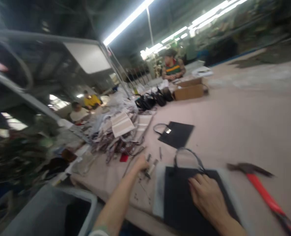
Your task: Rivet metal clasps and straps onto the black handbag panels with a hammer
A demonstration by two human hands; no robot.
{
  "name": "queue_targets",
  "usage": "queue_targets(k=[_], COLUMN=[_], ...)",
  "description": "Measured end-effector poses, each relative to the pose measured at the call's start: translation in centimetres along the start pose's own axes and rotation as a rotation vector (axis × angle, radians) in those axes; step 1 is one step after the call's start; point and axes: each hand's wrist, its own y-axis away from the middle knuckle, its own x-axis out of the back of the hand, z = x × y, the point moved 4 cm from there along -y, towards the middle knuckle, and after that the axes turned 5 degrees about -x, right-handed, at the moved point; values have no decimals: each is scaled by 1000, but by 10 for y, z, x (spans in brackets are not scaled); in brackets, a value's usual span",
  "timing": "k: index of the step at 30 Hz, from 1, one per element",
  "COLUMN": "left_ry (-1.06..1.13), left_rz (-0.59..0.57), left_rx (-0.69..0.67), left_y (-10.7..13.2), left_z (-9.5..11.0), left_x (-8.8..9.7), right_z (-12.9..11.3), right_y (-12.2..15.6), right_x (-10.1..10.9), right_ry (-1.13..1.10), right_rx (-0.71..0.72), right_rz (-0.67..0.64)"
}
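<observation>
The picture is smeared by motion. My right hand (206,196) lies flat, fingers stretched, on a black bag (182,196) with a thin loop handle, which rests on a pale board at the table's near edge. My left hand (141,164) reaches forward to small metal tools (151,167) lying left of the bag; its fingers are curled over them, and I cannot make out whether it holds one. A second black bag (176,133) lies flat farther back.
A red-handled hammer (260,186) lies right of my right hand. A heap of paper and strap pieces (120,131) fills the left of the pink table (233,114). A cardboard box (188,90) and seated people are beyond. A grey bin (49,209) stands at lower left.
</observation>
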Motion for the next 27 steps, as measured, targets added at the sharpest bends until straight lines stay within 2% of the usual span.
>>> queue_targets(k=[3, 6, 8, 10, 12, 15, 18, 21, 27], left_ry=[140, 288, 453, 745, 1053, 1269, 1307, 1300, 1109], left_rz=[-88, -42, 26, 87, 108, 51, -29, -58, 101], left_rx=[134, 173, 150, 86, 6, -64, -95, -135, -303], left_y=[-17, -26, -20, -9, 3, 19, 33, 42, 46], left_z=[-33, -56, -59, -50, -31, 3, 31, 48, 54], left_x=[-21, -27, -24, -26, -34, -58, -85, -105, -116], right_z=[15, 17, 14, 11, 9, 9, 10, 12, 15], right_y=[26, 28, 25, 23, 22, 23, 26, 29, 28], right_x=[-10, -16, -16, -16, -13, -9, -5, -3, -6], right_ry=[10, -1, 5, 2, -2, 12, 41, 43, 5], right_rx=[-62, -109, -118, -100, -68, -38, -46, -48, -62], right_rz=[-194, -279, -311, -340, -376, -430, -418, -383, -400])
